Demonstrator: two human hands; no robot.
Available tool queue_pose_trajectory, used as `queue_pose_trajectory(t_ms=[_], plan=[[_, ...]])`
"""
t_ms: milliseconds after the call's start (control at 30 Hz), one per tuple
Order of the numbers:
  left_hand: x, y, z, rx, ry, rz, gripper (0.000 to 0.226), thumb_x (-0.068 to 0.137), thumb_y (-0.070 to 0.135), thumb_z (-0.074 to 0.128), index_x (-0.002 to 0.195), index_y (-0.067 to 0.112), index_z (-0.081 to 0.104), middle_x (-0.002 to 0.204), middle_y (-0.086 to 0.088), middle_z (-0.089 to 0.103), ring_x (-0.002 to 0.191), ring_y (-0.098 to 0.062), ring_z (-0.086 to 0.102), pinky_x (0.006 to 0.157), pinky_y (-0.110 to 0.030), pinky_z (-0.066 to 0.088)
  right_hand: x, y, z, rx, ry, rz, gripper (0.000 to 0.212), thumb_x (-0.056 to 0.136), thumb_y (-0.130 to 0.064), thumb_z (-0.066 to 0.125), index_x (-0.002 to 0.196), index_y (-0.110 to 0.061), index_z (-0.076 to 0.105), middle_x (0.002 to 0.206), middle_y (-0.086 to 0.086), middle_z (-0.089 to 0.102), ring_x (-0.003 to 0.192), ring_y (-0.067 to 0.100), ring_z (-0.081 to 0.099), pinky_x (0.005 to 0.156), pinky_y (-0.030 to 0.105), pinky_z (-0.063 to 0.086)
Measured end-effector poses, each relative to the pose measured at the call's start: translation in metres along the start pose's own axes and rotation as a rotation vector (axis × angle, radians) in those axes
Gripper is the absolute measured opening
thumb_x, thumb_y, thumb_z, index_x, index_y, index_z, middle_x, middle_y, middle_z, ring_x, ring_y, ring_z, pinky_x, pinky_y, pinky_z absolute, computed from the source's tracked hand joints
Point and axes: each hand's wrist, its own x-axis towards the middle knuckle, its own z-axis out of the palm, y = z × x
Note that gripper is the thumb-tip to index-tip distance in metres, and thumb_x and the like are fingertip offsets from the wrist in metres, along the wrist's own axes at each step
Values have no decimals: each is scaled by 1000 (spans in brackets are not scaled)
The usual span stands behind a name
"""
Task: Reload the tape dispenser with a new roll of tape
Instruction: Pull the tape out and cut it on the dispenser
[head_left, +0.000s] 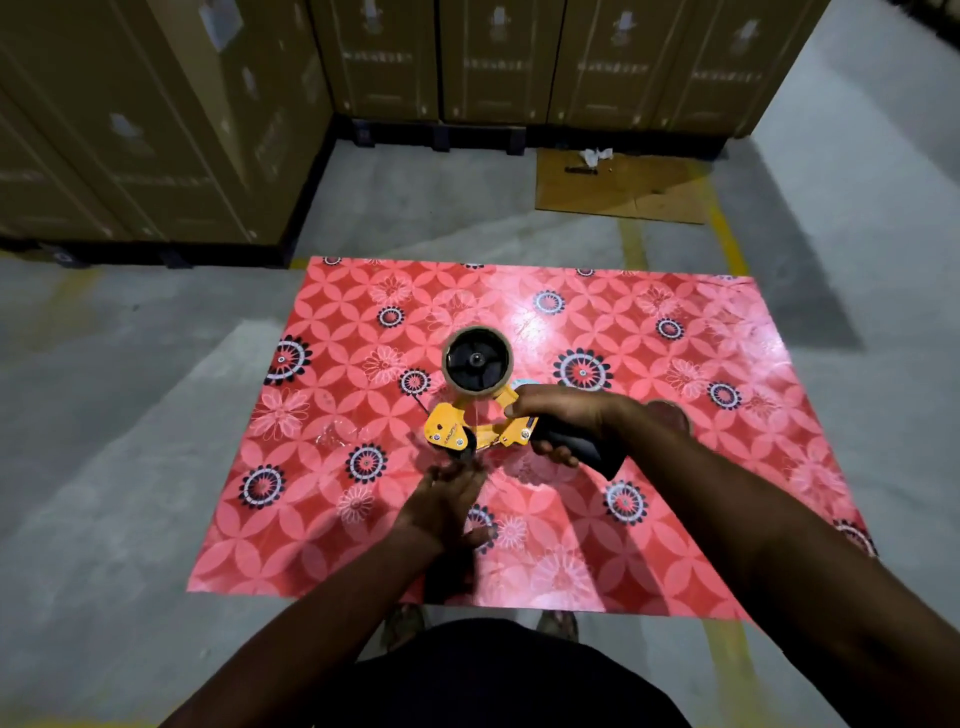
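Observation:
A yellow tape dispenser (457, 428) with a black handle is held above a red flowered mat (363, 519). A roll of clear tape (477, 361) on a brown core sits on its black hub at the far end. My right hand (563, 415) is wrapped around the handle near the yellow frame. My left hand (449, 499) is just below the dispenser's front roller, fingertips pinched at the loose clear tape end coming off it. The tape end itself is nearly see-through and hard to make out.
The mat lies on a grey concrete floor with yellow lines. Stacked cardboard boxes (156, 130) on black pallets stand at the left and back. A flat cardboard sheet (623, 187) with scraps lies at the back right. A crumpled clear tape scrap (335, 434) rests on the mat.

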Motion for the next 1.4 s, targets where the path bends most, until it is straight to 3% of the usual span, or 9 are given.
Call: queue_pose_trajectory(t_ms=[100, 233, 433, 633, 767, 933, 1100, 1267, 1400], plan=[[2, 18, 1, -3, 17, -10, 92, 84, 72, 36, 153, 11, 30, 156, -9, 37, 145, -27, 34, 118, -47, 17, 3, 24, 6, 71, 195, -110, 27, 92, -34, 60, 105, -18, 42, 62, 17, 50, 45, 23, 37, 43, 29, 30], [13, 32, 13, -80, 14, -33, 92, 81, 75, 41, 141, 4, 49, 146, -18, 50, 136, -35, 46, 113, -50, 18, -5, 55, 15, 157, 353, -223, 28, 94, -31, 65, 108, -17, 45, 71, 15, 57, 50, 25, 44, 41, 27, 30], [18, 24, 1, -1, -4, 32, 99, 87, 79, 16, 157, 10, 11, 164, -15, 13, 152, -28, 9, 120, -41, -7, -9, 83, 20, 193, 566, -249, 32, 90, -34, 70, 104, -16, 48, 69, 6, 64, 45, 22, 50, 42, 28, 38], [4, 6, 2, 14, 5, -38, 83, 96, 63, 22, 154, 14, -14, 155, -5, -25, 148, -21, -20, 122, -40, -7, -6, 87, 24, 245, 638, -232, 37, 94, -35, 68, 114, -6, 57, 79, 14, 70, 62, 34, 65, 41, 29, 47], [12, 21, 12, -29, 9, -73, 84, 93, 70, 15, 156, 19, -10, 161, -2, -16, 150, -22, -19, 120, -44, -10, -8, 87, 36, 316, 676, -217, 33, 98, -23, 64, 108, 6, 56, 65, 17, 64, 45, 26, 60, 37, 22, 47], [17, 14, -6, -68, -2, -60, 76, 99, 49, 32, 157, 16, -5, 165, -5, -5, 152, -19, -8, 123, -37, -4, 5, 93, 37, 473, 649, -205, 41, 93, -31, 68, 112, 3, 55, 75, 37, 65, 55, 46, 65, 46, 50, 55], [7, 8, -10, -132, 123, -151, 74, 100, 44, 33, 157, 18, -7, 165, -3, -9, 151, -16, -11, 122, -33, -4, 21, 95, 42, 608, 692, -206, 41, 98, -35, 62, 113, 3, 57, 69, 24, 63, 55, 34, 63, 52, 38, 53], [6, 17, -9, -89, 158, -162, 76, 101, 49, 30, 156, 15, -11, 155, 1, -24, 148, -16, -19, 117, -32, -13, 21, 98, 35, 123, 842, -24, 50, 97, -57, 52, 67, -18, 60, 63, -1, 58, 69, 22, 57, 56, 30, 36], [2, 19, -5, -99, 132, -152, 75, 101, 50, 28, 155, 15, -11, 155, 1, -23, 145, -14, -21, 117, -32, -11, 19, 99, 29, -58, 833, -13, 54, 98, -61, 46, 63, -21, 50, 62, -2, 52, 70, 23, 52, 54, 31, 29]])
